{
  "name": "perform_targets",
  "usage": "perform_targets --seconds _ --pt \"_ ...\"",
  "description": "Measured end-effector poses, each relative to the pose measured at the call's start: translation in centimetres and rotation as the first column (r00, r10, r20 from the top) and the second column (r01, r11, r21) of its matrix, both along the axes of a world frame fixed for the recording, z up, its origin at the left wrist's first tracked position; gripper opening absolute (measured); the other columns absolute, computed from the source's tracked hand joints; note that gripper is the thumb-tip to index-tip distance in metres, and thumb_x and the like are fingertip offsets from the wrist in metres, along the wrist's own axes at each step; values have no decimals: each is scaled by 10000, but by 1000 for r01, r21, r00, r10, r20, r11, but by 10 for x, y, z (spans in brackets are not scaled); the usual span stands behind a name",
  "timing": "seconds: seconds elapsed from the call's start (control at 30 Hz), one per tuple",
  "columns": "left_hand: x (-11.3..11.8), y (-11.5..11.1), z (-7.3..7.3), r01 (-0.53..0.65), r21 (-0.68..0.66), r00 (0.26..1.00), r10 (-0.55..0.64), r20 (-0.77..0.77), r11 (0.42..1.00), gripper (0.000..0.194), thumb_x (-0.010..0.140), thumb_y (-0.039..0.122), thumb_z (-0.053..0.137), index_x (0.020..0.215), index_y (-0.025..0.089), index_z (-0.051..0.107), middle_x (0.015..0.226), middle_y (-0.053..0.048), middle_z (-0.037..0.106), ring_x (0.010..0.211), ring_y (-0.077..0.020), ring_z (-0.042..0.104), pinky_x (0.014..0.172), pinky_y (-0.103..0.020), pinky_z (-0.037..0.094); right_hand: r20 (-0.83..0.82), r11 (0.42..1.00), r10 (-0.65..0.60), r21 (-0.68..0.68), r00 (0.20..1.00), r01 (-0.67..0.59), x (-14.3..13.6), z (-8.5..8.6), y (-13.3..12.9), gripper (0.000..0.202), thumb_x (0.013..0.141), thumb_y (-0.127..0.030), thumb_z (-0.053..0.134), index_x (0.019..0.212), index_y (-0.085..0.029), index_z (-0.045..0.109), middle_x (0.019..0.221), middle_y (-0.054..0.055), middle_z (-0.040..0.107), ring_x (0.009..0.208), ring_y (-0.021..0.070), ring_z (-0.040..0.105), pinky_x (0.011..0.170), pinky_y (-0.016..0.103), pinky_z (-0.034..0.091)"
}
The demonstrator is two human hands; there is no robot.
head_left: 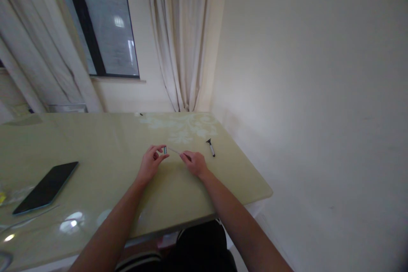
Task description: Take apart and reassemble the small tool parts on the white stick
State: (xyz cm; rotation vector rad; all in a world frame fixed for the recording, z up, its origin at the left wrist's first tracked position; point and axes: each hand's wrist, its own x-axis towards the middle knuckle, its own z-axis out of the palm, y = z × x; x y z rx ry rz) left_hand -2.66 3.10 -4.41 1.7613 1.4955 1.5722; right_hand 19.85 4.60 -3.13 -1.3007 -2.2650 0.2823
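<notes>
My left hand [153,161] is pinched on a small rectangular cartridge [165,150], held upright between thumb and finger above the table. To its right, my right hand [194,162] grips a thin, light-coloured stick [174,150] whose far end points at the cartridge. Whether the tip touches the cartridge is too small to tell. A razor [211,148] with a black head and a grey-and-black handle lies on the table, beyond and to the right of my right hand.
The glossy table [178,199] has its right edge near the wall. A dark tablet [46,188] lies at the left, with clear plastic [19,194] and a cable [30,219] near it. A tiny black object [141,114] is at the far edge.
</notes>
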Motion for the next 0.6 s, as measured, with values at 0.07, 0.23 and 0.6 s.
perform_targets --seconds 0.07,0.23,0.6 --pt "0 0 0 -7 0 1000 7 1 1000 411 761 482 736 1080 221 727 873 7 585 567 -111 484 571 -277 455 5 998 66 5 998 -66 0 0 -1 416 1067 -496 427 1048 -277 779 890 17 782 801 161 681 687 230 376" --pt "-1 -1 1 11 10 1000 -11 -10 1000 403 753 481 747 1063 225 734 865 8 581 560 -111 483 565 -279 462 11 999 -46 11 999 46 -1 1 -1 414 1064 -493 432 1026 -278 783 894 28 784 783 173 675 660 242 358" --pt "-4 1 -2 1 -4 1000 -1 -18 1000 413 754 474 739 1074 212 730 887 2 585 564 -109 491 570 -281 455 38 999 -44 9 998 43 0 3 -1 411 1051 -470 457 915 -246 775 810 14 758 716 154 635 613 252 303"
